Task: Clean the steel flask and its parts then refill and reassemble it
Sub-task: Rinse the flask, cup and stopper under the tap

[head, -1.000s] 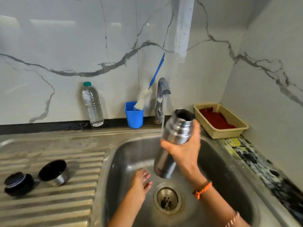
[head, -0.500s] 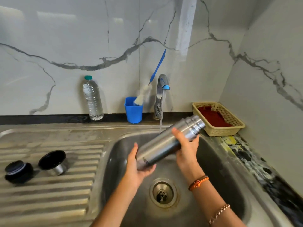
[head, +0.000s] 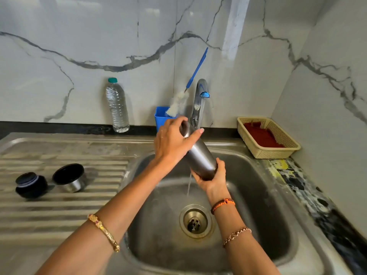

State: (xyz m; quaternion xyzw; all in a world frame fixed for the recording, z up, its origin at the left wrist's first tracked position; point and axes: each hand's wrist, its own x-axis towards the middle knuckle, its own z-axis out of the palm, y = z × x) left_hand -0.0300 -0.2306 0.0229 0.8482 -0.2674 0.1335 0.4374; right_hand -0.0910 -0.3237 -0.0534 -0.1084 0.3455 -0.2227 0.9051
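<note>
A person's two hands hold one steel flask (head: 199, 153) tilted over the sink (head: 278, 195), under the running tap (head: 199, 96). The left hand (head: 171, 141) curls its grip round the flask's upper end, hiding that end; the right hand (head: 213, 178) cups and clasps the lower end, so which end is the mouth cannot be told. Water trickles from below toward the drain (head: 195, 221). Left of the sink, on the ribbed drainboard (head: 59, 211), lie two flask parts: one steel cup (head: 70, 178) and one black stopper (head: 31, 185). Behind the sink stand one water bottle (head: 117, 106) and one blue tub (head: 161, 118) holding one bottle brush (head: 195, 74). Right of the sink, one basket (head: 268, 136) sits on the counter (head: 309, 191), whose far edge is cut off.
</note>
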